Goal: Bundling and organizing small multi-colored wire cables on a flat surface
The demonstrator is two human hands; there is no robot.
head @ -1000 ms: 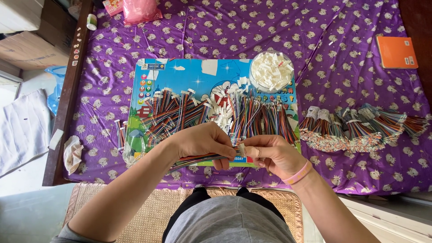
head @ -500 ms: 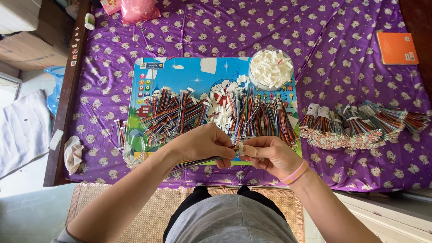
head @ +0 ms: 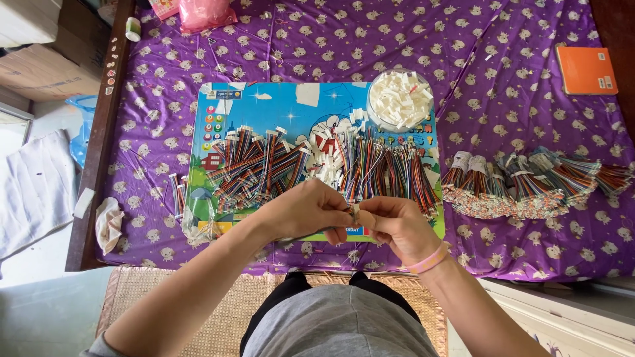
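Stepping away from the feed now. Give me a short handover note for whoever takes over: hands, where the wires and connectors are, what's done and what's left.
Left hand and right hand meet over the near edge of the cartoon board, pinching one small wire piece together; I can't tell its exact state.
Loose coloured wires lie in piles across the board.
The round tub of white connectors stands at the board's far right corner.
Done: bundled wire sets lie on the purple cloth to the right.
Left: the loose piles on the board.
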